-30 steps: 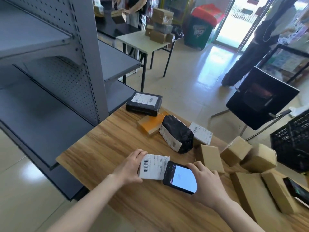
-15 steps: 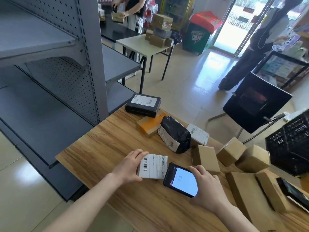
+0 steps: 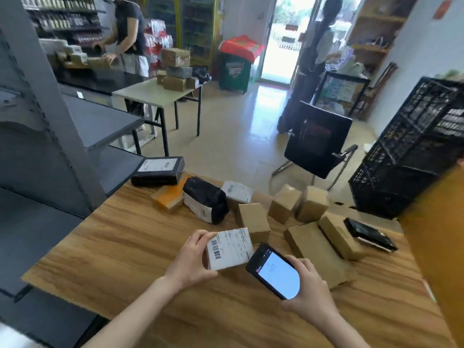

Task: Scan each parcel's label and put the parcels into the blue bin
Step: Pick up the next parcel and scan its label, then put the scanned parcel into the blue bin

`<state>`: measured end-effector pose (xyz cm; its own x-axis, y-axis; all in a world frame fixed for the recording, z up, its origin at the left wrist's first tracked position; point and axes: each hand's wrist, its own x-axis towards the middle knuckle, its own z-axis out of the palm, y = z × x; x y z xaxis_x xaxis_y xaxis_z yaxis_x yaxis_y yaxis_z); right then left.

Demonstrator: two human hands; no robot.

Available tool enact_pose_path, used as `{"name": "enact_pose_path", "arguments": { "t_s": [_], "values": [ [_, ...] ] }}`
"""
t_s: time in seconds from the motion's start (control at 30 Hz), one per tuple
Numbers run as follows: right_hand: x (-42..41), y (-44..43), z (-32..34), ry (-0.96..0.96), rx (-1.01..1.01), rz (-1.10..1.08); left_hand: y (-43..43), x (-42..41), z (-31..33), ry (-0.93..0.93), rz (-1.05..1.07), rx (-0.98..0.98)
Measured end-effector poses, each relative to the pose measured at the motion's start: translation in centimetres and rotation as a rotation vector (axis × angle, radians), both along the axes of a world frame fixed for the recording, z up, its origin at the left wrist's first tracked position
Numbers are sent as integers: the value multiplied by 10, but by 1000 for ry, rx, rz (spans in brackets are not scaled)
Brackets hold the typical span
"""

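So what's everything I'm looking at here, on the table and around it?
labelled parcel: one, white label facing up, in the left hand
phone: one, black, screen lit, in the right hand
plain cardboard boxes: about five, brown, table's right half
black bag parcel: one, black with a white label, mid-table
flat black box: one, black, labelled, table's far left corner
orange-topped box: one, orange and brown, between those two
wooden table: one, brown, foreground
crate: one, black, right of the table
chair: one, black, beyond the table
shelving: one unit, grey, left
left hand: grips the labelled parcel
right hand: holds the phone
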<state>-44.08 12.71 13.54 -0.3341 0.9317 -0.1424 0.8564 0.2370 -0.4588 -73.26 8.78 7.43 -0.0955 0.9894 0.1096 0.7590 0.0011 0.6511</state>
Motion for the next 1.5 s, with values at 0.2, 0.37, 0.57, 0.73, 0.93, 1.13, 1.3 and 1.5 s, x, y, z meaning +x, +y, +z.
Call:
{"name": "enact_pose_path", "arguments": {
  "t_s": [0.2,0.37,0.57,0.73,0.93,1.13,1.3,1.5],
  "values": [
    [146,-57,-2,274,-10,-430,22,144,18,-38,-248,5],
    [266,-125,-18,436,-4,-781,26,282,23,-40,-471,20],
    [398,-248,-35,426,16,-1178,-8,474,9,-34,-809,-28],
    [467,-363,-40,506,40,-1583,-70,625,3,-34,-1125,-126],
    [496,-487,-55,599,75,-1962,-166,778,-14,33,-1483,-235],
    [529,-589,-81,642,193,-2287,-268,906,-50,135,-1786,-357],
    [592,-628,-106,647,139,-2465,-321,1000,-82,201,-1861,-470],
    [696,-649,-135,810,-17,-2597,-370,1104,-130,339,-1832,-483]
  ]
}}
